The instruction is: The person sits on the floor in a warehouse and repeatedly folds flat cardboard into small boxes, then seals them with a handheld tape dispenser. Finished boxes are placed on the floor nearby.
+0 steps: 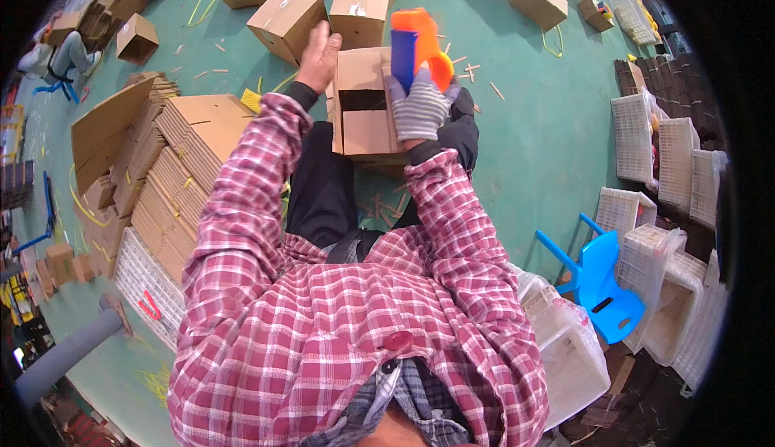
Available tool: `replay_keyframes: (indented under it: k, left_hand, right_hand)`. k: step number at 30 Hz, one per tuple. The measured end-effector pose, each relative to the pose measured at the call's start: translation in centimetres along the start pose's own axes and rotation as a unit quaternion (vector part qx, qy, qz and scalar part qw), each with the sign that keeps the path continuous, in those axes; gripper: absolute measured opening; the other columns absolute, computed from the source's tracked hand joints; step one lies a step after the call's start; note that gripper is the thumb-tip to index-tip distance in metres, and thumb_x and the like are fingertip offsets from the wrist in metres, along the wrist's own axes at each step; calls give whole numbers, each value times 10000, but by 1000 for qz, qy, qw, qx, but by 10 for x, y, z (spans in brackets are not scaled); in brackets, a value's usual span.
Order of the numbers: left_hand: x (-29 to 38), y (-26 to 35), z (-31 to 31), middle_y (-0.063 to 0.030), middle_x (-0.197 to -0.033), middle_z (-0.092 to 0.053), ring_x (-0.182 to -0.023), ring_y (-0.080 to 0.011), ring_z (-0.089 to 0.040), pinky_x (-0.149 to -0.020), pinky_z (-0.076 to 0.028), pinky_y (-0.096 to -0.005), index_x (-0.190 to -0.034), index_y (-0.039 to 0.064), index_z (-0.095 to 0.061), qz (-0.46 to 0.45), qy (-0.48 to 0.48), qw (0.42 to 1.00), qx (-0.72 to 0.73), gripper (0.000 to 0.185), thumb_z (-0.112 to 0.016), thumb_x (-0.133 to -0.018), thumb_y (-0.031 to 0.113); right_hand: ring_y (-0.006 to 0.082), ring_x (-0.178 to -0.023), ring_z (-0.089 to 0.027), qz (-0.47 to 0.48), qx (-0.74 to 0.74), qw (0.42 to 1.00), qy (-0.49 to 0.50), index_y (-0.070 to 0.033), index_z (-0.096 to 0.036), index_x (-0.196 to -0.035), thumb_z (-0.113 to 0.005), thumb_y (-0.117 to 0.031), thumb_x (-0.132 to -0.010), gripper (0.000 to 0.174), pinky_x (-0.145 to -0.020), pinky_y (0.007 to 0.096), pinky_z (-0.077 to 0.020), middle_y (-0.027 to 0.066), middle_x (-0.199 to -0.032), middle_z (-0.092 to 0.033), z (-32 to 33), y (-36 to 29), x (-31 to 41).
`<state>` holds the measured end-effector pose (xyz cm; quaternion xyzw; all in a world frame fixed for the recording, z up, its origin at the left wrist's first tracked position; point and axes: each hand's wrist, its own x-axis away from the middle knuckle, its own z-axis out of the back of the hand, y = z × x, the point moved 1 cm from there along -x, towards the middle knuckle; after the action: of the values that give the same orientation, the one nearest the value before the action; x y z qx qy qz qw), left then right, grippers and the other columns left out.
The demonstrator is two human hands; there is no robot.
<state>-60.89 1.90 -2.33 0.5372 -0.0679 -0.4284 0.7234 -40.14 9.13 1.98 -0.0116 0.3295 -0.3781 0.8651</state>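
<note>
A cardboard box (367, 134) stands between my legs, its two top flaps folded inward with a dark gap between them. My right hand (421, 105), in a striped knit glove, grips an orange and blue tape dispenser (418, 47) at the box's right side. Bare and slightly blurred, my left hand (319, 56) is raised with its fingers extended at the box's upper left edge; it holds nothing. Just beyond are two cardboard boxes with tape on top, one at the left (287, 17) and one straight ahead (360, 8).
Flattened cardboard (175, 186) is stacked at my left, beside a white plastic crate (148, 271). A blue plastic chair (605, 289) and white crates (633, 138) stand at the right. Wooden sticks (472, 71) lie scattered on the green floor. A person (72, 59) sits far left.
</note>
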Motion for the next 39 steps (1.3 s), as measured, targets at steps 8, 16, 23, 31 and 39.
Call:
replay_keyframes:
  k: [8, 16, 23, 31, 39]
  left_hand:
    - [24, 15, -43, -116, -1463, -391, -1385, -292, -290, -1115, -148, -546, -1445, 107, -356, -36, -69, 961, -264, 561, -321, -982, 421]
    - [23, 3, -28, -128, -1445, -395, -1359, -314, -316, -1060, -261, -572, -1474, 176, -312, 73, -207, 924, -313, 577, -378, -963, 436]
    - [40, -12, -26, -93, -1354, -479, -1280, -332, -383, -1013, -288, -565, -1447, 278, -371, 69, -152, 943, -288, 516, -415, -953, 422]
    - [50, -9, -26, -11, -1318, -533, -1257, -251, -431, -991, -267, -582, -1336, 289, -524, 82, -189, 945, -253, 402, -457, -954, 394]
    - [61, -7, -13, 15, -1219, -607, -1188, -204, -494, -959, -302, -532, -1252, 316, -605, 50, -159, 951, -262, 337, -508, -934, 375]
  right_hand:
    - [308, -779, -643, -132, -160, 978, -31, 9, -613, -985, -754, -354, -787, 436, -806, 433, -500, 143, -884, -677, -2, -2, 2]
    - [115, -717, -617, -257, -564, 778, -101, -1, -613, -1012, -729, -137, -840, 248, -676, 240, -502, 42, -850, -662, 19, 2, 28]
    - [134, -766, -644, -293, -601, 730, -142, -10, -599, -1094, -736, -188, -837, 341, -727, 263, -520, 51, -888, -674, 7, 19, 24]
    - [133, -780, -640, -254, -684, 654, -196, -23, -595, -1136, -727, -169, -844, 351, -705, 255, -510, 52, -908, -668, 37, -29, 64]
    - [92, -787, -601, -255, -649, 667, -263, -25, -593, -1147, -720, -123, -832, 354, -725, 242, -500, 13, -925, -654, 20, -32, 110]
